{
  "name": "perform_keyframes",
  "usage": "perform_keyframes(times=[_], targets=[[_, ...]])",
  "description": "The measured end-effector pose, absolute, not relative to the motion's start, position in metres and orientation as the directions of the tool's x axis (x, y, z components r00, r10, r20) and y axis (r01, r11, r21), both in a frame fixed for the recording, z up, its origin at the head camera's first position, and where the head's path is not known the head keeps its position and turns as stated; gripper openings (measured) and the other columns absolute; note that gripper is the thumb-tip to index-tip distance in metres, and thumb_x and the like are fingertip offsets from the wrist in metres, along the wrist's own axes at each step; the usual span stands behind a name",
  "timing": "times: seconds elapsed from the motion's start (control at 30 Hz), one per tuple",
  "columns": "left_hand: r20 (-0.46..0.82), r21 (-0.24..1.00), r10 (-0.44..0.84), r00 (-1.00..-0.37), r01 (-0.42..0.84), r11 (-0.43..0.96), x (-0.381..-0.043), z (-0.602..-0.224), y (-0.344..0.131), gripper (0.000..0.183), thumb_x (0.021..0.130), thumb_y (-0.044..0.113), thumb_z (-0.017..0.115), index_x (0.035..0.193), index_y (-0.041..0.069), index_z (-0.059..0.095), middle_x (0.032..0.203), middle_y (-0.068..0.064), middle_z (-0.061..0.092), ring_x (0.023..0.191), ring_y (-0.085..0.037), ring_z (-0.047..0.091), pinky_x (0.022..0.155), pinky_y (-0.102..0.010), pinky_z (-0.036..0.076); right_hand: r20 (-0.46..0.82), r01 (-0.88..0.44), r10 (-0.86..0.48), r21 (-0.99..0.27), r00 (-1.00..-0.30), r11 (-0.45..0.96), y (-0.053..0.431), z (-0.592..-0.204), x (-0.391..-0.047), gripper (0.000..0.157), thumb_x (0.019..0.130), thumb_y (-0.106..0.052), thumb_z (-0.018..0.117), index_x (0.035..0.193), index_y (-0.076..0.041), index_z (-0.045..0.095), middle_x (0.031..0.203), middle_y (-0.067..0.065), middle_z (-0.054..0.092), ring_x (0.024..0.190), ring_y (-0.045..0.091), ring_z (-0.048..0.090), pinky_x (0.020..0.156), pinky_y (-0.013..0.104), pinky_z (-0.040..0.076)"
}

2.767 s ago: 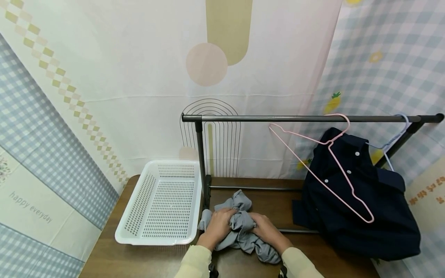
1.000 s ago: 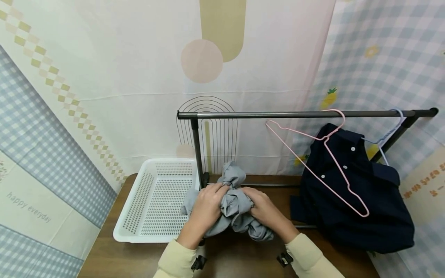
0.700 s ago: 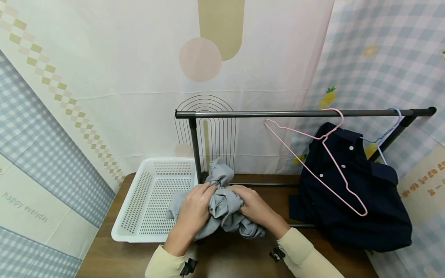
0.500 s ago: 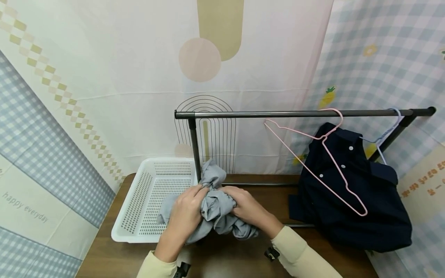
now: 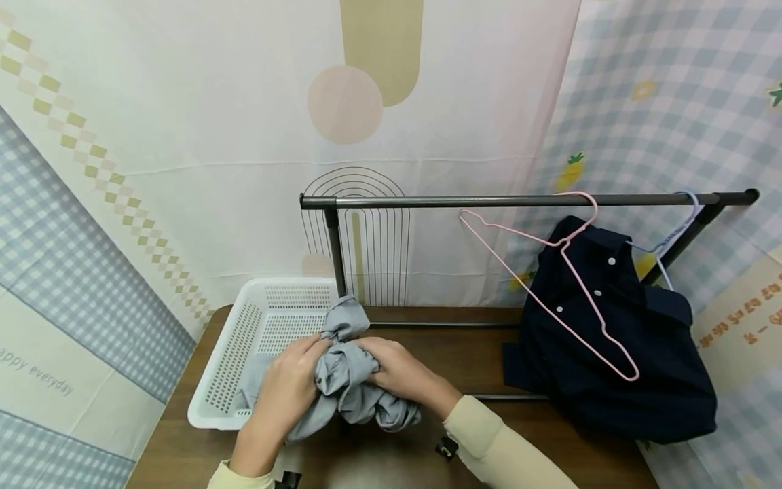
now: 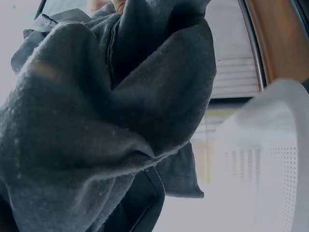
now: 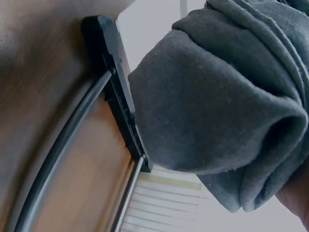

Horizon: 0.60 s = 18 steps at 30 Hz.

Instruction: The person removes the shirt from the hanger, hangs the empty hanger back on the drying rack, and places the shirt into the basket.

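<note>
A bunched grey cloth garment [image 5: 345,370] is gripped between both hands in the head view. My left hand [image 5: 290,380] holds its left side, over the right part of a white perforated basket [image 5: 204,401]. The right hand [image 5: 400,370] grips the opposite side, right of the basket. Part of the garment spreads left over the basket, and another fold hangs toward the front of the table. Grey folds of the garment [image 6: 96,111] fill much of the left wrist view. In the right wrist view the garment [image 7: 207,106] hides most of the hand.
A black clothes rack [image 5: 427,202] stands on the brown table [image 5: 440,353], its left post beside the basket. A pink hanger [image 5: 537,299] hangs bare from the bar. Right of it, a navy buttoned garment [image 5: 623,360] hangs on a blue hanger [image 5: 678,234].
Both hands have lifted the grey garment and carried it left, from right of the basket to partly over it. The hanging things have not moved on the rack.
</note>
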<state>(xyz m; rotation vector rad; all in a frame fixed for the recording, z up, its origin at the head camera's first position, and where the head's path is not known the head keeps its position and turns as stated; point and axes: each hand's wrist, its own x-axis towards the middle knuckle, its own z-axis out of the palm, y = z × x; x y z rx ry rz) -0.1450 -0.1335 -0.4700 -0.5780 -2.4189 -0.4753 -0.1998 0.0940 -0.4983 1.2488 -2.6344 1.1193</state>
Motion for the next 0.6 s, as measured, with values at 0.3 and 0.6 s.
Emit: perform_keyframes(times=[0.3, 0.6], targets=[[0.525, 0.255, 0.27, -0.807, 0.452, 0.855, -0.146, -0.471, -0.158, 0.047, 0.07, -0.012, 0.074, 0.114, 0.006, 0.076, 0.115, -0.014, 0.075, 0.106, -0.037, 0.071, 0.089, -0.054, 0.059, 0.213, -0.625, -0.674, -0.634, -0.707, 0.456, 0.071, -0.503, -0.202, 0.053, 0.096, -0.026, 0.075, 0.146, -0.02, 0.058, 0.141, 0.0, 0.065, 0.129, 0.013, 0.061, 0.109, 0.03, 0.05], [0.466, 0.284, 0.298, -0.833, 0.46, 0.841, -0.163, -0.465, -0.183, 0.046, 0.074, -0.011, 0.072, 0.116, 0.007, 0.075, 0.117, -0.014, 0.075, 0.106, -0.037, 0.072, 0.091, -0.055, 0.058, 0.187, -0.603, -0.664, -0.641, -0.724, 0.476, 0.052, -0.5, -0.206, 0.057, 0.097, -0.028, 0.071, 0.15, -0.022, 0.052, 0.142, -0.001, 0.065, 0.125, 0.011, 0.063, 0.104, 0.029, 0.053]])
